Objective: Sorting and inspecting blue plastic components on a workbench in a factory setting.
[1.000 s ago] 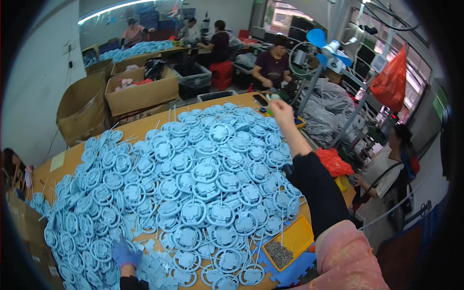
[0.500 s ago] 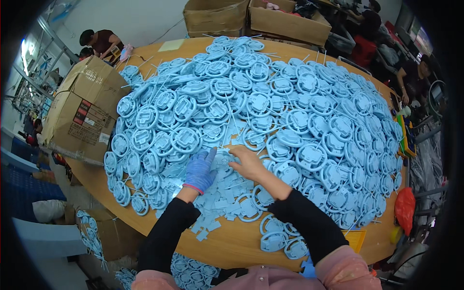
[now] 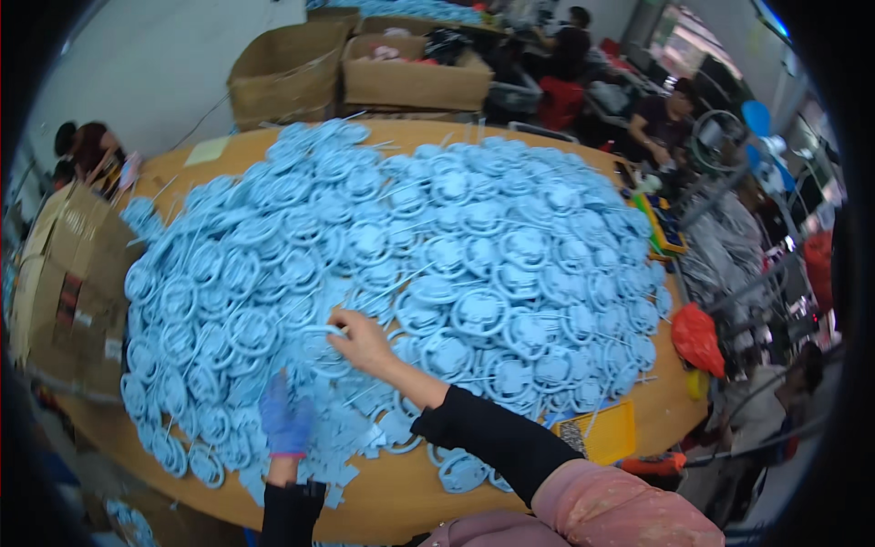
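My right hand [image 3: 363, 345], bare, pinches the edge of a round light-blue plastic piece [image 3: 324, 354] with a raised rim. My left hand [image 3: 286, 416], in a thin blue-purple glove, is just nearer to me and left of that piece. Its fingers are stretched out and empty, hanging over small flat light-blue plastic scraps [image 3: 333, 456]. Around both hands spreads a big heap of similar round pieces [image 3: 478, 313], many with thin sticks poking out.
The heap lies on a wooden table [image 3: 401, 510]. A cardboard box [image 3: 77, 283] stands at its left edge. At the right are a yellow tray [image 3: 612, 432], a red plastic bag [image 3: 697, 339] and a yellow bin [image 3: 663, 223]. Other people work beyond the table; large cartons [image 3: 415, 80] stand behind it.
The view has swung to the right. My left hand has come away from the round piece, toward me. My right hand still has hold of a round piece, now tilted.
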Motion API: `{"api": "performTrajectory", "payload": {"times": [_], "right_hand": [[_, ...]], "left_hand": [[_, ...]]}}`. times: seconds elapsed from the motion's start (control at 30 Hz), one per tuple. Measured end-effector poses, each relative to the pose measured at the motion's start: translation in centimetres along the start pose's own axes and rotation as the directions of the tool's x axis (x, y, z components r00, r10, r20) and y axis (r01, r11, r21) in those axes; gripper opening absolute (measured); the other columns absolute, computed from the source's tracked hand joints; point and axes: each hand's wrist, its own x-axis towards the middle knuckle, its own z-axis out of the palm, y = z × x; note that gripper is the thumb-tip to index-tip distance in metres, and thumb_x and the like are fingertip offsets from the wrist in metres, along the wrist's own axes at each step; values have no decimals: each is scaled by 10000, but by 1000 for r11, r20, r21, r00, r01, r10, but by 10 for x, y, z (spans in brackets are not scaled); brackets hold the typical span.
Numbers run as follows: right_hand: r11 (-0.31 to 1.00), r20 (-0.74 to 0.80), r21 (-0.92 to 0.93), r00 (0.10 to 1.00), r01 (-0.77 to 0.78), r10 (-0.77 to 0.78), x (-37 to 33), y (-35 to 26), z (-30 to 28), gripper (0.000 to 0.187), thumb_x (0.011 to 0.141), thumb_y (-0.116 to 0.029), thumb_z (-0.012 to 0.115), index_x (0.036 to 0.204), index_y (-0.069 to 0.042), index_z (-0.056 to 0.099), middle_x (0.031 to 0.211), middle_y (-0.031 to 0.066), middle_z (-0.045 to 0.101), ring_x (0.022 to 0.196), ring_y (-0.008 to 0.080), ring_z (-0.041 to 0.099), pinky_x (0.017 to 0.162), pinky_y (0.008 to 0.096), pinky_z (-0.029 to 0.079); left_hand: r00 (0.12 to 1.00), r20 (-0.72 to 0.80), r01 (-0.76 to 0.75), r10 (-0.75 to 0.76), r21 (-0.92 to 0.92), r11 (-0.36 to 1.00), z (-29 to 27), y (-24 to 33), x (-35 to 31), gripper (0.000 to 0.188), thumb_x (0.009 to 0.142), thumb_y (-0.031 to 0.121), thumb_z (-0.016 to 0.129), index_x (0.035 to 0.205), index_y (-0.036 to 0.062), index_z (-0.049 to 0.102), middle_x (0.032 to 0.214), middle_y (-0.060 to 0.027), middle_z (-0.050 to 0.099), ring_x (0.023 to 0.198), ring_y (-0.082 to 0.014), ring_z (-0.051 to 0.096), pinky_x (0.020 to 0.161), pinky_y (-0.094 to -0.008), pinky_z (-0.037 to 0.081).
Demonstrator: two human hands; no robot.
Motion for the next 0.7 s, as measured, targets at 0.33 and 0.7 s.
{"api": "performTrajectory", "payload": {"times": [0.33,0.7], "right_hand": [[487,103,-194,511,852,-853,-102,-112,-34,218,687,-131,584,885,-68,519,988,82,523,861,271,525,728,375,438],[714,14,-65,716,697,-698,-67,-133,-13,603,718,-109,693,1277,-57,473,1356,196,407,1190,379,419,976,466,372]], "left_hand": [[790,607,321,-84,-527,-787,-114,137,23,823,884,703,295,1420,79,311,1356,-153,454,1193,-314,474,1008,-468,381],[870,403,125,-282,-735,-666,-45,28,-95,515,910,315,510,1326,18,445,1328,-155,506,1251,-286,434,1091,-448,294]]}}
